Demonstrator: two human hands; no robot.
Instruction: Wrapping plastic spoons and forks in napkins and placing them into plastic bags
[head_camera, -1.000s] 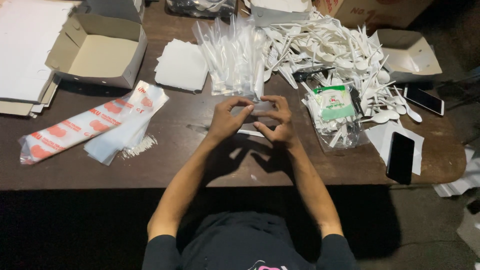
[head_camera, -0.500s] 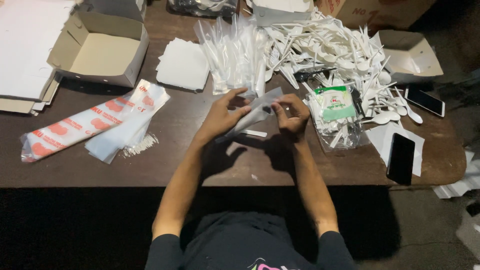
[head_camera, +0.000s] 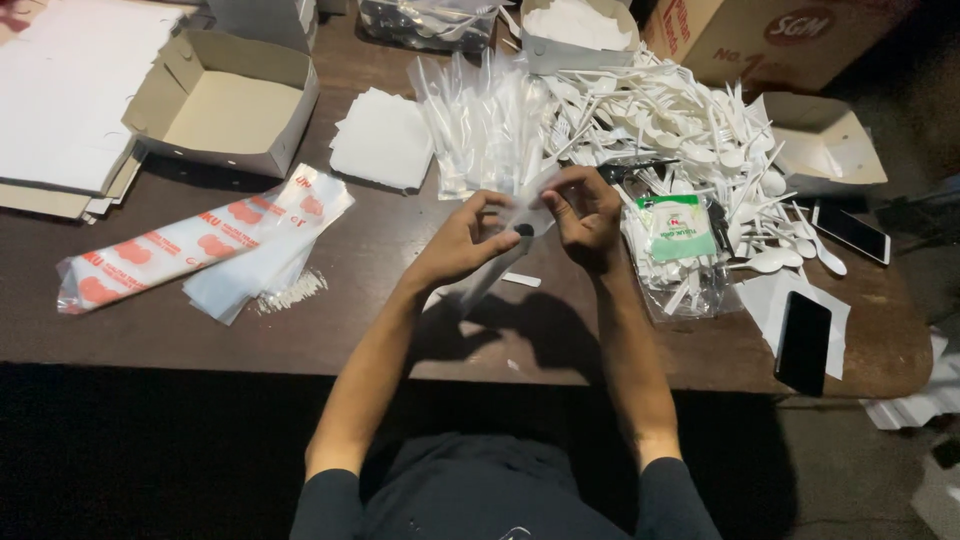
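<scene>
My left hand (head_camera: 462, 240) and my right hand (head_camera: 583, 212) both pinch one narrow clear plastic sleeve (head_camera: 505, 252) above the dark wooden table (head_camera: 380, 320). The sleeve slants from my fingertips down toward my left wrist. Just beyond my hands lies a stack of clear sleeves (head_camera: 480, 125). A big heap of white plastic spoons and forks (head_camera: 660, 120) spreads to the right of it. A small white strip (head_camera: 521, 280) lies on the table under my hands.
An open cardboard box (head_camera: 225, 105) and a pile of white napkins (head_camera: 382, 140) sit at the left. Red-printed plastic bags (head_camera: 190, 245) lie nearer. Two black phones (head_camera: 803, 343) (head_camera: 850, 232) rest at the right, beside a clear bag with a green label (head_camera: 675, 240).
My hands have risen slightly away from me and spread apart, drawing the clear sleeve out between them and turning it to a slant.
</scene>
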